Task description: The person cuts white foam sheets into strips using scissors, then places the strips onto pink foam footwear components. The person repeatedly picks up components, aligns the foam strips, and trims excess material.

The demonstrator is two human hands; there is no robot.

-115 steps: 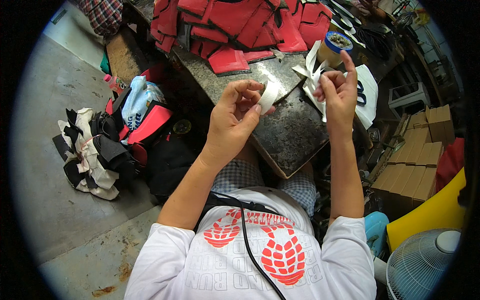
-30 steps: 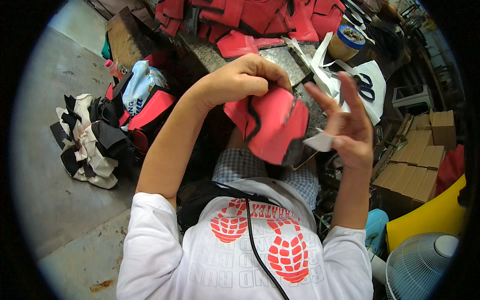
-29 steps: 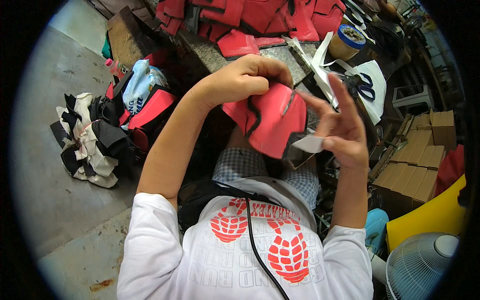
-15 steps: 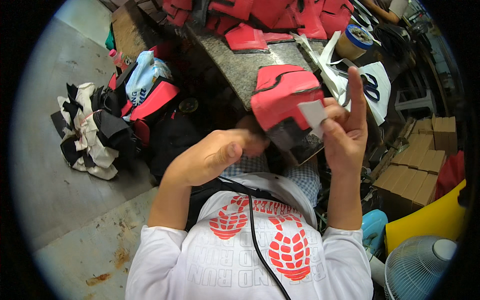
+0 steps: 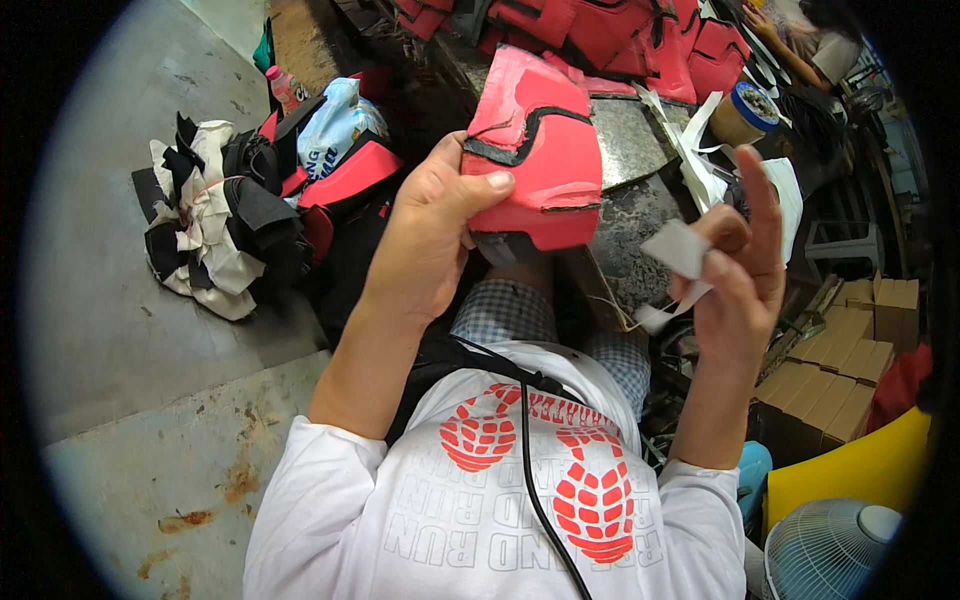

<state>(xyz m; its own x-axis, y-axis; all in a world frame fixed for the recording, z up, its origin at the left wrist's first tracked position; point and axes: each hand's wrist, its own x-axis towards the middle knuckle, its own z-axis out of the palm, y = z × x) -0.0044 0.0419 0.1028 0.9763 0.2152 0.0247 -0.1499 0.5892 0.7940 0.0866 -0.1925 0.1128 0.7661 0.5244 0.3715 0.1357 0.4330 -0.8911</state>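
Left hand (image 5: 425, 215): the thumb presses flat on the upward face of the red panel (image 5: 548, 165), and the other fingers pass behind it, clamping the panel at its left edge. Right hand (image 5: 742, 275): the thumb and a bent finger pinch a small white piece (image 5: 674, 248), while one finger is extended away from the others. The small white piece is blurred; whether it joins the thin pale strip (image 5: 672, 314) just on its near side cannot be told.

The red panel is held up at the left side of the table (image 5: 640, 235), tilted, with the small white piece to its right—the two are apart. A black wavy band crosses the panel, a short dark line marks its near part, and a dark section shows at its near edge.

Beyond the panel, at the far side, a pile of red pieces (image 5: 620, 38) with black edging covers the table. To the right of the pile stands a jar (image 5: 738, 120) with a blue rim; white strips (image 5: 695, 150) lie on its near side. Far right, a co-worker's arm (image 5: 780, 48) is visible.

On the left, a bundle of black and cream scraps (image 5: 210, 215) lies on the floor, beside a light blue bag (image 5: 338, 128). On the right: cardboard boxes (image 5: 828, 365) and, nearer, a fan (image 5: 830, 555).
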